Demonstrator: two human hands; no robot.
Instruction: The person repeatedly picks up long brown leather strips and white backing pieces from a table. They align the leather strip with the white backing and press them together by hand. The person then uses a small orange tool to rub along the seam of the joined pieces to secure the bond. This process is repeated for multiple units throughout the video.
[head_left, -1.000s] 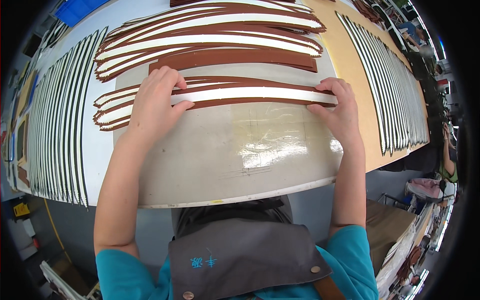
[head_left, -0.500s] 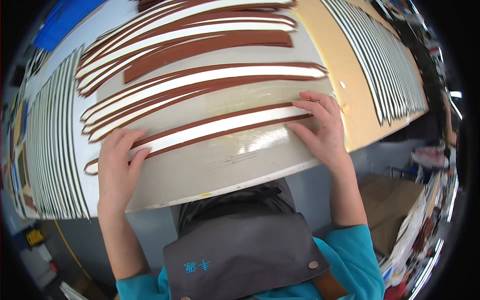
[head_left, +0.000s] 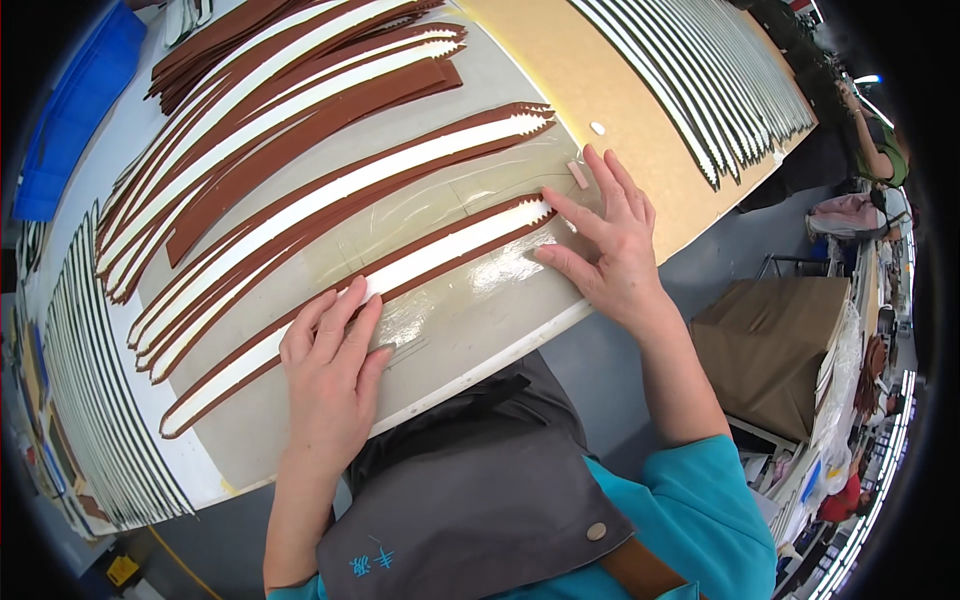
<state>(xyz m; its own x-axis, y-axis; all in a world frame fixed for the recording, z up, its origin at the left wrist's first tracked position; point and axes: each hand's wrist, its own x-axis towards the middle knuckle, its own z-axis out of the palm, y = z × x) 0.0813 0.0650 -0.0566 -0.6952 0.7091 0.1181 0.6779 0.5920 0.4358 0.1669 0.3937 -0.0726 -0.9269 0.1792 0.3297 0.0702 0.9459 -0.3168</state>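
Observation:
A brown strip (head_left: 432, 262) with a white band down its middle lies slantwise on the table, nearest to me. Its right end has a notched, zigzag edge. My left hand (head_left: 335, 365) rests on the strip near its middle, fingers stretched and fingertips lying on it. At the right end is my right hand (head_left: 612, 245), fingers spread. Its forefinger reaches the notched tip while the thumb stays apart, below the strip. Just beyond lies a stack of similar brown-and-white strips (head_left: 400, 168), fanned out at the left.
More brown strips (head_left: 330, 118) lie farther back. Rows of thin dark-and-white strips stand at the right (head_left: 690, 85) and left (head_left: 105, 400). A blue bin (head_left: 80, 110) is at far left. A small pink piece (head_left: 578, 175) and white piece (head_left: 598, 128) lie near my right hand.
My left hand has slid rightward along the strip from near its left end to the middle. My right hand's fingers have spread at the right end, uncovering the notched tip. The view has turned.

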